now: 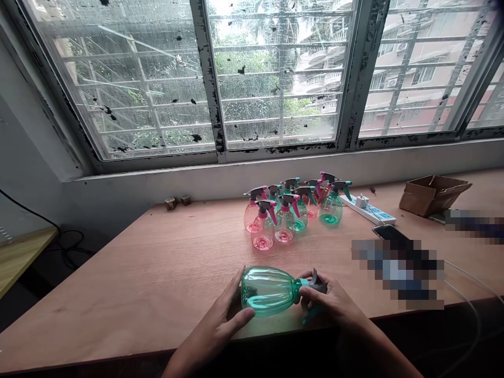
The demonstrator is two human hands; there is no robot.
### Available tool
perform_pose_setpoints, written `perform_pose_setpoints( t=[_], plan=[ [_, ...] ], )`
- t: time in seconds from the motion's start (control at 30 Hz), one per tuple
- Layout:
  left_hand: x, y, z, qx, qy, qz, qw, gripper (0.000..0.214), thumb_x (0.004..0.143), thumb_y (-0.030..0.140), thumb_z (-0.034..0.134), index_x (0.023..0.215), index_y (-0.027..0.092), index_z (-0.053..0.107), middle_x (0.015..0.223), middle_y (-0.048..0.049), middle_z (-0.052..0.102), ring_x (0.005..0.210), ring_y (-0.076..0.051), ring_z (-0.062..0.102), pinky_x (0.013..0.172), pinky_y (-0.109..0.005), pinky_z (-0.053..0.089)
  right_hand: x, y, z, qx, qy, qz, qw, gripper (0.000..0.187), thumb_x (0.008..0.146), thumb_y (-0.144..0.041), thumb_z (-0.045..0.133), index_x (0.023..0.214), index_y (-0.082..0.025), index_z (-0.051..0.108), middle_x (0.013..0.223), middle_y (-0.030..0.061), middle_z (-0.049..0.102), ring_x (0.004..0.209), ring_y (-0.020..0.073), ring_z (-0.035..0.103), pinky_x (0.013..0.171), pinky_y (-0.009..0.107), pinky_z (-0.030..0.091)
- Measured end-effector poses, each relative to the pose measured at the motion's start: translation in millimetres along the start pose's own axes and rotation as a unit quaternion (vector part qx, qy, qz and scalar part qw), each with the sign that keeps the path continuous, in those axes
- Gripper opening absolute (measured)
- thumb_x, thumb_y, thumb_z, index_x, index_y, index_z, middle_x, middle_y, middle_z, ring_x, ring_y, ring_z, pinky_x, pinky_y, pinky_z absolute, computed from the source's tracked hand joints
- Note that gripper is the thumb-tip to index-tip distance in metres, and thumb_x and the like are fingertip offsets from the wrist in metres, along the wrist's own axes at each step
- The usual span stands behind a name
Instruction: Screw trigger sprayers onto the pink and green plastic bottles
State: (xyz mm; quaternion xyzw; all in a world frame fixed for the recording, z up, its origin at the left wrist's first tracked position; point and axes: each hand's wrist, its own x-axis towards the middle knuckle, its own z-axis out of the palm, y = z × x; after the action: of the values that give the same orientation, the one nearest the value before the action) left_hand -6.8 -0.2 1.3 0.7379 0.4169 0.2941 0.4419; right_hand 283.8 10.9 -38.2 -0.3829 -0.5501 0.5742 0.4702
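Observation:
A clear green spray bottle (270,290) lies sideways between my hands, over the front edge of the wooden table (157,278). My left hand (226,317) grips its broad base, thumb in front and fingers behind. At the neck end, my right hand (328,302) is closed round the dark spray head (317,283), whose teal trigger points down below the fingers. Part of the head is hidden by that hand. Beyond the bottle stands a cluster of several upright pink and green spray bottles (284,226) with black, pink and teal heads.
A white power strip (370,211) with a plugged-in charger lies right of the cluster. An open cardboard box (425,195) sits farther right. A phone (394,239) and cables (472,310) lie nearer. Two small brown blocks (170,203) rest by the wall under the barred window (275,79).

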Motion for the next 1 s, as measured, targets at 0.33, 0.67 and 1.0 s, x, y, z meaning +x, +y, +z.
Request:
perform_pose_setpoints(
  t=[0.33, 0.67, 1.0],
  plan=[
    [-1.4, 5.5, 5.5, 0.003, 0.002, -0.005, 1.0, 0.09, 0.091, 0.031, 0.065, 0.157, 0.033, 0.004, 0.166, -0.0012, 0.015, 0.151, -0.027, 0.018, 0.124, -0.046, 0.015, -0.4, -0.1, 1.9, -0.002, -0.009, -0.011, 1.0, 0.036, 0.084, -0.044, 0.075, 0.099, -0.015, 0.059, 0.078, 0.0055, 0.076, 0.063, 0.0165, 0.069, 0.06, 0.027, 0.056],
    [2.1, 1.6, 4.6, -0.007, 0.002, 0.004, 1.0, 0.088, 0.089, 0.03, 0.067, 0.157, 0.03, 0.013, 0.165, -0.0037, 0.021, 0.149, -0.029, 0.023, 0.124, -0.046, 0.018, -0.4, -0.2, 1.8, -0.004, -0.012, -0.013, 1.0, 0.037, 0.083, -0.044, 0.076, 0.099, -0.014, 0.06, 0.076, 0.0048, 0.075, 0.06, 0.0157, 0.069, 0.058, 0.026, 0.055],
    [0.7, 3.5, 4.1, -0.013, 0.0, -0.012, 1.0, 0.091, 0.092, 0.038, 0.062, 0.158, 0.026, 0.001, 0.165, -0.0052, 0.02, 0.151, -0.028, 0.019, 0.123, -0.043, 0.019, -1.7, -2.2, 2.9, -0.014, -0.01, -0.01, 1.0, 0.038, 0.083, -0.046, 0.075, 0.098, -0.014, 0.06, 0.075, 0.005, 0.074, 0.06, 0.0169, 0.069, 0.059, 0.028, 0.055]
  ],
)
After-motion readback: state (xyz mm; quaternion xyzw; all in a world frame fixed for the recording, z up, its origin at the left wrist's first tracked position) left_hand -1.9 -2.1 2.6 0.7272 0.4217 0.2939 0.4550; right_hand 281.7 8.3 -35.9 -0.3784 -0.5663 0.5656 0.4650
